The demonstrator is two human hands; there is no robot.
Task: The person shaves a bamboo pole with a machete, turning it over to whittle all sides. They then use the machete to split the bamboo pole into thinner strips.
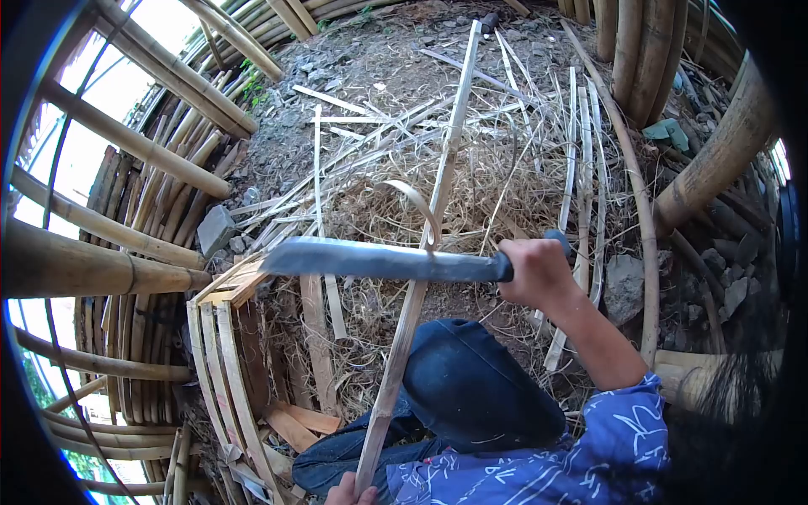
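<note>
My right hand (536, 271) is closed round the dark handle of a broad machete, right of centre. The machete blade (362, 259) points left and lies across a long bamboo strip (396, 362). A thin curled shaving (412, 198) rises from the strip where the blade crosses it. At the bottom edge my left hand (349, 491) grips the near end of the strip, which slants up and away past my bent knee. The strip's far end (475, 34) is near the top of the view.
A wooden crate (220, 337) stands left of my knee. Shavings (370, 206) and cut strips (583, 185) litter the ground. Bamboo poles (135, 147) line the left side; a thick post (715, 160) leans at the right, near a grey rock (624, 289).
</note>
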